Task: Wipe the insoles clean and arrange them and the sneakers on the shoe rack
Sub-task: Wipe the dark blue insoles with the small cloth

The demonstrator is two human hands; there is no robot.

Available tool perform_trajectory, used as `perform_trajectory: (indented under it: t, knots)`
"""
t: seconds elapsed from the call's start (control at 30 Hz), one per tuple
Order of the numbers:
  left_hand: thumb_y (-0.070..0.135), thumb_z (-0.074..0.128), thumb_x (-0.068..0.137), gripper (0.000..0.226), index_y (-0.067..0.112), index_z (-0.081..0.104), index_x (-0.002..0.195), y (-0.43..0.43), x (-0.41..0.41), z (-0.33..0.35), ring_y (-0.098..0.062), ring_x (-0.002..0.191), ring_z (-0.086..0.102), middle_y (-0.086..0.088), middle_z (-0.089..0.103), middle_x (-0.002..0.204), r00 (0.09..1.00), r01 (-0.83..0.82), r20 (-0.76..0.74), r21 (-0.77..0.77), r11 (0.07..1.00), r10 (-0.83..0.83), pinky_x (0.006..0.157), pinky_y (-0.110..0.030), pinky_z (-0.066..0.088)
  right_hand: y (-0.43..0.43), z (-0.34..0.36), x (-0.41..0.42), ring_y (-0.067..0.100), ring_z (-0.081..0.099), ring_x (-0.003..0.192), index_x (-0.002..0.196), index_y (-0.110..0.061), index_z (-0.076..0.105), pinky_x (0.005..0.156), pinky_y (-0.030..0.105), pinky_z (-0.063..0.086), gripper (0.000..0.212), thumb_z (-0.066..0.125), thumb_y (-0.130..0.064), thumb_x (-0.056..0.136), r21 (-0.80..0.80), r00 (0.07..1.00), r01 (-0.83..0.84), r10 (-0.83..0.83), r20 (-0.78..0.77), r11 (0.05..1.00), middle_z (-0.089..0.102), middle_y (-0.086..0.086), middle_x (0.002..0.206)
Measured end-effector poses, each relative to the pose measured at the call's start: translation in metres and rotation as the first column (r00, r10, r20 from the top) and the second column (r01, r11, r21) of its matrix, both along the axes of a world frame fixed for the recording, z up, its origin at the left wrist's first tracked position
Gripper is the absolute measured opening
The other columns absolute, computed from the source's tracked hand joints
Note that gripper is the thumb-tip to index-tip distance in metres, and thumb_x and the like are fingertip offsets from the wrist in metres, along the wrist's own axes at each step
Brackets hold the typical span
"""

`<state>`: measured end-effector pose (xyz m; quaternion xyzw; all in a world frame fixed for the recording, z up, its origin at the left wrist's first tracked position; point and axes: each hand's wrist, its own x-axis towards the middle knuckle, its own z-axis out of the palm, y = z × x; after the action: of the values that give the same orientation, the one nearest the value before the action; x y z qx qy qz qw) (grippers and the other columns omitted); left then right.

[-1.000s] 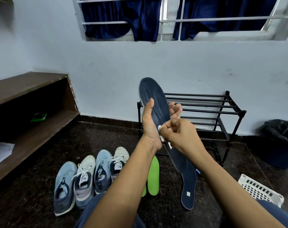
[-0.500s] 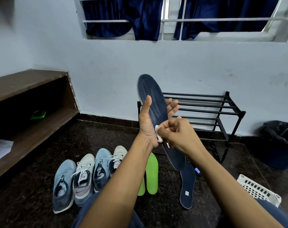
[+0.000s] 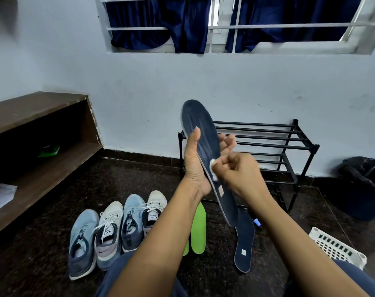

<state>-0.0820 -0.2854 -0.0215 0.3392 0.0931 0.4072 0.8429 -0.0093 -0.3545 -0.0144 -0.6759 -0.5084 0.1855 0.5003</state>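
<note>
My left hand [image 3: 196, 163] holds a dark blue insole [image 3: 200, 131] upright, thumb on its front face and fingers behind it. My right hand [image 3: 239, 171] pinches a small white wipe [image 3: 213, 166] against the insole's middle. A second dark blue insole [image 3: 244, 243] lies on the floor below. Green insoles [image 3: 199, 228] lie beside it, partly hidden by my left forearm. Several sneakers [image 3: 118, 228] stand in a row on the floor at the left. The black metal shoe rack [image 3: 272, 146] stands bare against the wall behind my hands.
A wooden shelf unit [image 3: 38, 151] runs along the left wall, with a green object and paper on it. A white plastic basket [image 3: 336, 247] sits at the lower right. A dark bin with a black liner [image 3: 366, 185] stands at the far right.
My right hand with the wipe has slid a little along the insole. The left hand keeps the same hold on the insole.
</note>
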Motion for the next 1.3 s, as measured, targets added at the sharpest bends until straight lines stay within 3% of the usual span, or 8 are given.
perform_trajectory:
  t: [0.17, 0.47, 0.67, 0.73, 0.9, 1.0, 1.17, 1.3]
  knots:
    - [0.063, 0.052, 0.076, 0.065, 0.004, 0.063, 0.102, 0.008, -0.009, 0.0, -0.026, 0.101, 0.065, -0.013, 0.069, 0.099, 0.993, -0.102, -0.057, -0.043, 0.994, 0.1, 0.097, -0.036, 0.047, -0.005, 0.001, -0.006, 0.005, 0.042, 0.036, 0.078, 0.001, 0.065, 0.039, 0.015, 0.034, 0.012, 0.064, -0.008, 0.087, -0.031, 0.947, -0.267, 0.256, -0.194, 0.963, 0.057, -0.004, 0.047]
    - [0.062, 0.055, 0.076, 0.052, 0.013, 0.061, 0.092, -0.018, 0.007, -0.003, -0.016, 0.066, 0.064, -0.003, 0.068, 0.078, 0.99, 0.014, -0.142, -0.03, 0.999, -0.018, 0.062, -0.025, 0.052, 0.007, -0.004, 0.006, 0.011, 0.063, 0.063, 0.069, -0.01, 0.059, 0.067, 0.019, 0.042, 0.021, 0.061, -0.021, 0.087, 0.223, 0.96, 0.209, -0.244, 0.139, 0.952, 0.065, -0.001, 0.06]
    - [0.06, 0.052, 0.074, 0.066, 0.001, 0.063, 0.103, 0.004, -0.012, 0.002, -0.024, 0.092, 0.068, -0.013, 0.069, 0.095, 0.996, -0.076, -0.045, -0.058, 0.995, 0.073, 0.085, -0.033, 0.055, -0.002, -0.005, -0.009, 0.008, 0.048, 0.041, 0.075, -0.008, 0.067, 0.045, 0.016, 0.036, 0.011, 0.064, -0.012, 0.085, -0.044, 0.965, -0.246, 0.24, -0.107, 0.968, 0.062, 0.0, 0.053]
    - [0.059, 0.052, 0.076, 0.065, 0.001, 0.063, 0.104, 0.007, -0.015, 0.001, -0.024, 0.093, 0.068, -0.012, 0.069, 0.095, 0.994, -0.095, -0.057, -0.05, 0.994, 0.092, 0.089, -0.033, 0.052, -0.001, -0.006, -0.009, 0.009, 0.046, 0.041, 0.074, -0.008, 0.067, 0.043, 0.017, 0.035, 0.01, 0.065, -0.011, 0.084, -0.038, 0.952, -0.277, 0.27, -0.143, 0.96, 0.062, 0.003, 0.054]
    - [0.054, 0.067, 0.071, 0.054, 0.006, 0.061, 0.095, -0.009, -0.004, -0.002, -0.02, 0.078, 0.068, -0.01, 0.067, 0.09, 0.997, -0.036, -0.072, -0.027, 0.999, 0.034, 0.073, -0.03, 0.057, 0.007, -0.01, -0.001, 0.005, 0.056, 0.048, 0.07, -0.012, 0.064, 0.057, 0.015, 0.043, 0.017, 0.065, -0.019, 0.085, 0.149, 0.996, 0.064, -0.072, 0.046, 0.987, 0.064, -0.002, 0.054]
    - [0.054, 0.084, 0.049, 0.07, 0.006, 0.062, 0.095, -0.015, 0.001, -0.002, -0.021, 0.077, 0.068, -0.01, 0.068, 0.092, 0.999, 0.025, -0.04, 0.002, 1.0, -0.025, 0.071, -0.03, 0.058, 0.006, -0.009, -0.002, 0.01, 0.059, 0.055, 0.073, -0.013, 0.063, 0.063, 0.02, 0.045, 0.016, 0.065, -0.021, 0.087, 0.282, 0.969, 0.192, -0.227, 0.095, 0.94, 0.064, -0.002, 0.059]
    - [0.056, 0.082, 0.053, 0.073, 0.0, 0.068, 0.098, 0.001, -0.01, -0.001, -0.027, 0.098, 0.069, -0.016, 0.07, 0.101, 1.0, -0.013, -0.002, -0.012, 1.0, 0.013, 0.088, -0.036, 0.056, -0.006, -0.002, -0.011, 0.008, 0.041, 0.039, 0.078, -0.008, 0.068, 0.042, 0.019, 0.034, 0.011, 0.066, -0.014, 0.087, 0.044, 0.922, -0.277, 0.279, -0.27, 0.96, 0.056, 0.003, 0.054]
    - [0.055, 0.074, 0.063, 0.06, 0.005, 0.066, 0.097, -0.006, -0.004, -0.002, -0.024, 0.092, 0.067, -0.01, 0.068, 0.097, 0.998, 0.021, -0.052, -0.015, 1.0, -0.021, 0.085, -0.035, 0.053, 0.002, -0.003, -0.001, 0.008, 0.057, 0.051, 0.076, -0.009, 0.065, 0.056, 0.018, 0.042, 0.014, 0.066, -0.018, 0.086, 0.114, 0.99, 0.014, -0.03, 0.141, 0.993, 0.066, -0.001, 0.063]
